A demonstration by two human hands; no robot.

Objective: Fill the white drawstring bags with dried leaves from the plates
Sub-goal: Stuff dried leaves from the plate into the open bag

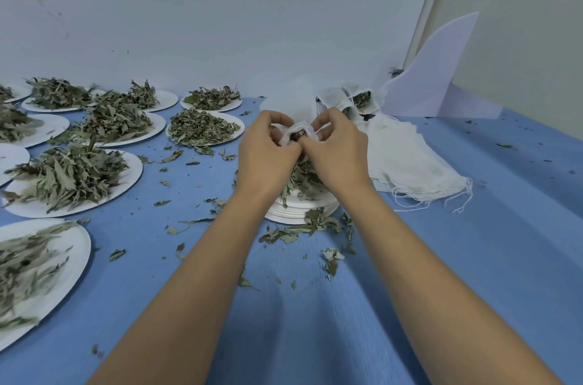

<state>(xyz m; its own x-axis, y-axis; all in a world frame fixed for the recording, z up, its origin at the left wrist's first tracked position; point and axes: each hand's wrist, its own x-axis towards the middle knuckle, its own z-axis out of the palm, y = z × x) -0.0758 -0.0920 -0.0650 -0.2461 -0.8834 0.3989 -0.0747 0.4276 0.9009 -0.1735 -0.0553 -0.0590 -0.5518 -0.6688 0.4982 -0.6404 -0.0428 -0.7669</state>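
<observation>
- A pale wall fills the back of the view, with a blue cloth covering the table below it.
- Paper plates crowd the left half of the cloth in rows, each heaped with dried leaves. They sit close together, and some rims overlap.
- A white board with a curved, fin-like top stands upright at the back right, against the wall.
- A pile of empty bags lies flat just right of the hands, with loose strings trailing off its near edge onto the cloth.
- A stack of plates sits right under the hands, topped with its own leaf heap. The wrists hide most of it.
- Filled bags are bunched behind the right hand, with dark leaves showing through the fabric. The hand partly hides them.
- The left hand and right hand meet over the stack, backs towards the camera and fingers curled inward.
- Both hands pinch the mouth of a white drawstring bag, which is held between them above the leaf heap. Leaves show in its opening.
- Leaf scraps are scattered over the cloth around the stack and between the plates.
</observation>
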